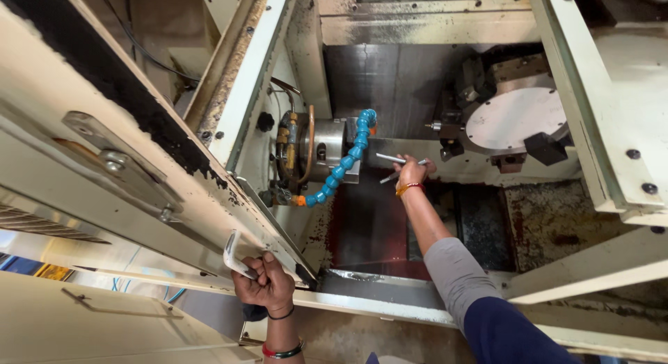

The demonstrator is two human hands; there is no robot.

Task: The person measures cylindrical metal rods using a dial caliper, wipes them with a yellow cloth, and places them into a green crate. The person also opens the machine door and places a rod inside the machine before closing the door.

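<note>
A: Hands first, quick. Where's my left?

B: Left hand (264,284) is low, fingers curled tight around the metal door handle (233,255) on the cream machine door (132,162). Thumb side up, full fist grip.

A: And my right?

B: Right hand (410,172) reaches deep inside the machine, arm in a grey sleeve (456,277) stretched out. Fingers are closed on slim metal rods (398,163): one sticks out left of the hand, another angles down-left below it. I can't tell exactly how many it holds.

A: What's around the right hand?

B: Just left of it, the blue segmented coolant hose (348,159) curves down past the chuck (323,149). Rod tips sit near the hose, not touching as far as I see. Right of the hand, the round tool turret (515,117), near but apart.

A: Below it?

B: Dark red, grimy machine bed (369,228) under my forearm.

A: Wrists?

B: Orange band (409,188) on the right, red and black bangles (282,350) on the left.
</note>
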